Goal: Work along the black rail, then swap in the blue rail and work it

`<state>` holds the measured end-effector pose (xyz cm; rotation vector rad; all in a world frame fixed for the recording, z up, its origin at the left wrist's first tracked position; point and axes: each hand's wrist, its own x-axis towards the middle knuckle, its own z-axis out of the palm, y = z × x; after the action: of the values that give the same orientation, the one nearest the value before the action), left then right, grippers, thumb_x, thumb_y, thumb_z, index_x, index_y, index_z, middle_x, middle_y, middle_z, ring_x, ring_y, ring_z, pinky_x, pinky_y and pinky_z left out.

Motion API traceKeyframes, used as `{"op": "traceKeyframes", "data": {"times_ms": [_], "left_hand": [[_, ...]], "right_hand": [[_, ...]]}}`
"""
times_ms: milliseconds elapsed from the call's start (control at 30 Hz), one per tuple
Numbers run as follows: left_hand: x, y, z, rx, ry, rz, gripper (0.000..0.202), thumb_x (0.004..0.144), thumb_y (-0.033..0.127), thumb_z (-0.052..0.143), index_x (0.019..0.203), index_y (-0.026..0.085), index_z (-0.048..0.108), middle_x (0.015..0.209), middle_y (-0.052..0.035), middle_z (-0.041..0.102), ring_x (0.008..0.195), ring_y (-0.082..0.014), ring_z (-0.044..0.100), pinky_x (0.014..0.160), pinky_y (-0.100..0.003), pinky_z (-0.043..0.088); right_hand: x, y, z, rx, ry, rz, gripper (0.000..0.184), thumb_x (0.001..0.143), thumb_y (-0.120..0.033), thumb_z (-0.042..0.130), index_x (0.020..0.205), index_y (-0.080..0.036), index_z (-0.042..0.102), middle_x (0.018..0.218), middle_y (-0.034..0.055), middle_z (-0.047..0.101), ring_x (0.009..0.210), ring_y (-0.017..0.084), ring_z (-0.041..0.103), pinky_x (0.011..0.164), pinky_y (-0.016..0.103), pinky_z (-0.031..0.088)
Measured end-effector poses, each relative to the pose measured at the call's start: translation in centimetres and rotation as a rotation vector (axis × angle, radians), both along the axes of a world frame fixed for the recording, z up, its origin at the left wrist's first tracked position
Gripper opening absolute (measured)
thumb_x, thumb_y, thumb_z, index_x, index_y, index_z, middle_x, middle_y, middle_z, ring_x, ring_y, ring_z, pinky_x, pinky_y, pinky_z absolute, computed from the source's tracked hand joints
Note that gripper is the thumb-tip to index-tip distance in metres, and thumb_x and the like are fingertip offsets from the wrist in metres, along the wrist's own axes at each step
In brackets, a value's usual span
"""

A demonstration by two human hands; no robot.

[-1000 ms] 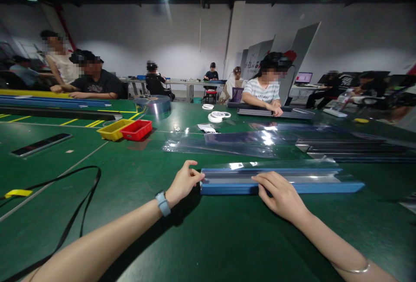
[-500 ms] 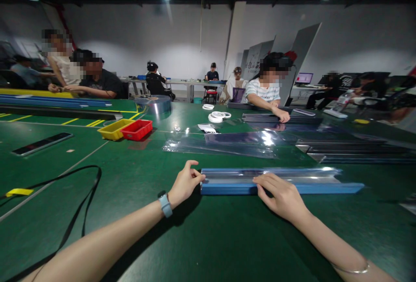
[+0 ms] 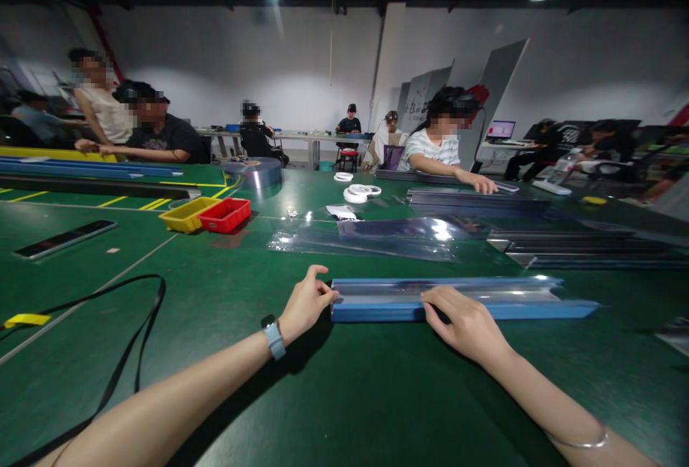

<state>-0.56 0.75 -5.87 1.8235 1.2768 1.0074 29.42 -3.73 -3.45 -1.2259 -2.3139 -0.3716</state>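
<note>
On the green surface [image 3: 377, 395], in the lower middle of the frame, a long blue strip [image 3: 511, 308] under clear film lies crosswise, the left hand [image 3: 304, 305] pinching its left end with curled fingers while the right hand [image 3: 466, 325] rests flat on it, fingers loose, gripping nothing.

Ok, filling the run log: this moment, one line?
left hand: touching end of long blue plastic strip | right hand: resting on it

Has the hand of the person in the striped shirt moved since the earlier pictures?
Yes. The striped-shirt person's hand has slid to the picture's right along the dark strips, farther from the white tape rolls.
</note>
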Motion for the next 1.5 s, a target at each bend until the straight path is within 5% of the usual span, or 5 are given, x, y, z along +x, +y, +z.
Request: {"op": "traceKeyframes", "data": {"times_ms": [833, 1500], "left_hand": [[0.4, -0.9, 0.5, 0.17, 0.228, 0.046, 0.041, 0.072, 0.022, 0.054, 0.109, 0.02, 0.037, 0.067, 0.0039, 0.05, 0.063, -0.0129, 0.051, 0.059, -0.024, 0.037], [0.4, -0.9, 0.5, 0.171, 0.227, 0.022, 0.039, 0.072, 0.021, 0.053, 0.107, 0.019, 0.038, 0.067, 0.0038, 0.048, 0.064, -0.0129, 0.049, 0.06, -0.025, 0.037]], "right_hand": [[-0.2, 0.1, 0.1, 0.008, -0.003, 0.025, 0.021, 0.082, -0.025, 0.039, 0.089, -0.02, 0.058, 0.084, 0.0048, 0.062, 0.081, 0.017, 0.057, 0.076, 0.03, 0.044], [0.0, 0.3, -0.1, -0.048, -0.013, 0.001, 0.02, 0.083, -0.026, 0.039, 0.087, -0.02, 0.057, 0.083, 0.0048, 0.062, 0.078, 0.016, 0.056, 0.072, 0.029, 0.043]]}}
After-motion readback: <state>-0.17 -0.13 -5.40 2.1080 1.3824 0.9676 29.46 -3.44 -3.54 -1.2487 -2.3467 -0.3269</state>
